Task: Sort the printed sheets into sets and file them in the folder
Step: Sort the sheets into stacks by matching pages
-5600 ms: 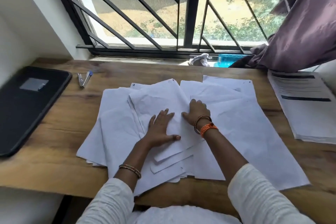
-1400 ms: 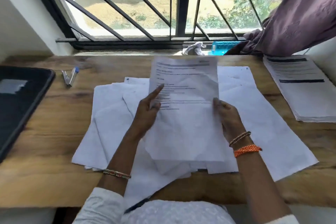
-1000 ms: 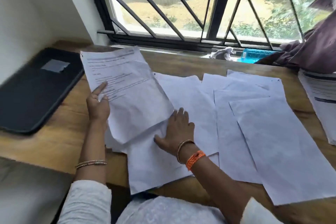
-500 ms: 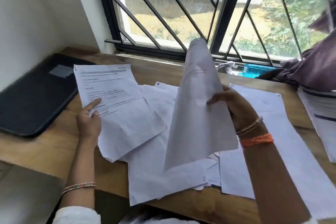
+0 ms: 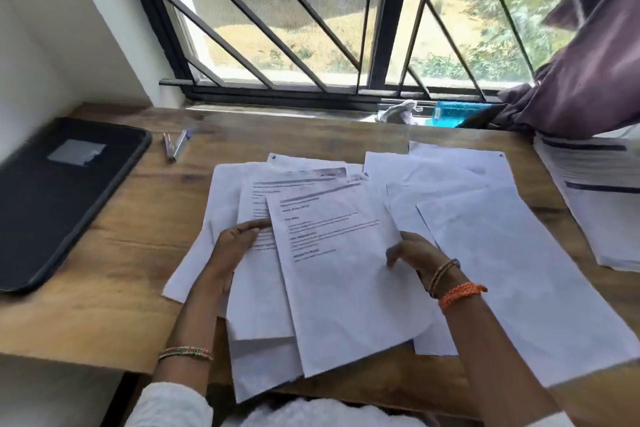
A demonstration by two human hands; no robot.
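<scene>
Head view: a black folder (image 5: 52,198) lies at the table's (image 5: 114,253) left edge, 2 pens (image 5: 175,146) just beside it, a printed stack (image 5: 595,198) at the right edge under a purple curtain (image 5: 588,73). Barred window (image 5: 346,28) runs behind. Loose sheets (image 5: 502,253) cover the middle and overhang the front edge. The left hand (image 5: 235,246) pinches 1 printed sheet (image 5: 256,274); the right hand (image 5: 412,253) grips another's (image 5: 339,274) right edge.

two printed sheets (image 5: 332,253) overlapping, black folder (image 5: 52,198) left
</scene>
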